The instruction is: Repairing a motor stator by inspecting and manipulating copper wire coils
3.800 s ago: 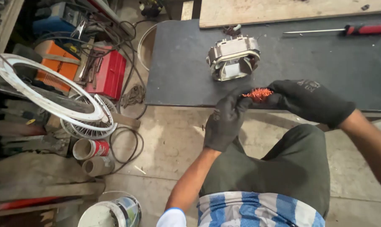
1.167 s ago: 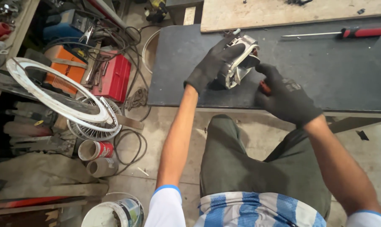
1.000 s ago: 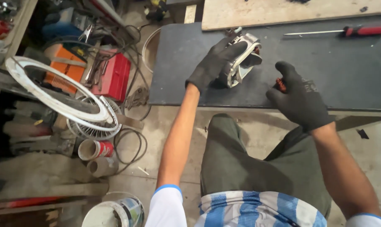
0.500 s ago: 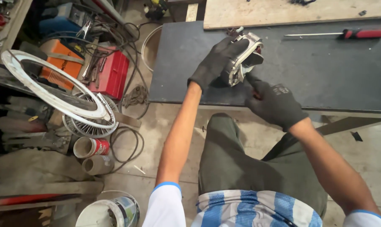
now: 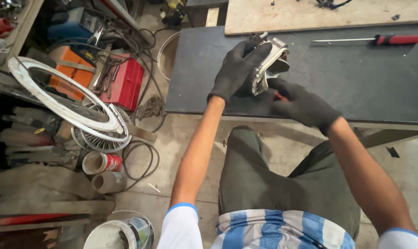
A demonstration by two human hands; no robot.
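A metal motor frame (image 5: 267, 64) is held tilted above the near edge of the dark bench (image 5: 356, 87). It is gripped from the left by the gloved left hand (image 5: 239, 69), whose fingers are curled over its top. The gloved right hand (image 5: 303, 103) is placed just below it, fingers pinching a small orange part (image 5: 278, 96). A red-handled screwdriver (image 5: 379, 39) lies far right on the bench.
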